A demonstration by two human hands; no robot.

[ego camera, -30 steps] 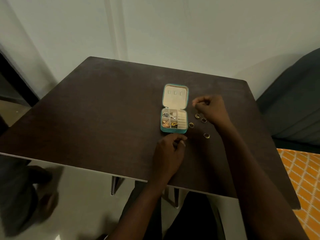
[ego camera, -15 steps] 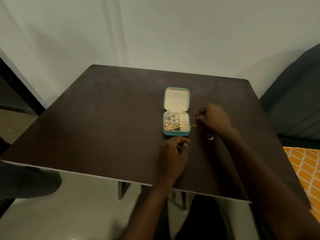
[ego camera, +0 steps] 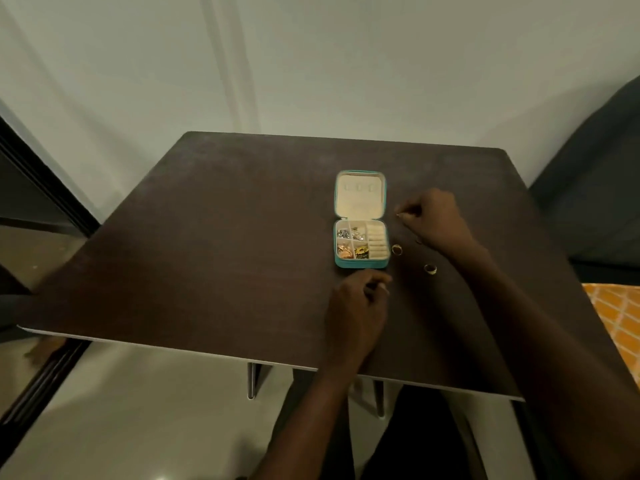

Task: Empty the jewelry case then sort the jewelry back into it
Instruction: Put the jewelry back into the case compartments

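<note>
Head view: left hand (ego camera: 356, 299) curls loosely on the table (ego camera: 207, 237), gripping nothing I can make out, with the open case (ego camera: 361, 244) just beyond its fingertips. Two rings (ego camera: 396, 249) (ego camera: 430, 268) lie between the hands. Right hand (ego camera: 433, 218) pinches a small ring (ego camera: 398, 215).

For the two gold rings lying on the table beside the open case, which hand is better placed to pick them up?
Probably the right hand. Both rings lie right of the jewelry case, near its wrist. The left hand rests in front of the case, curled.
</note>
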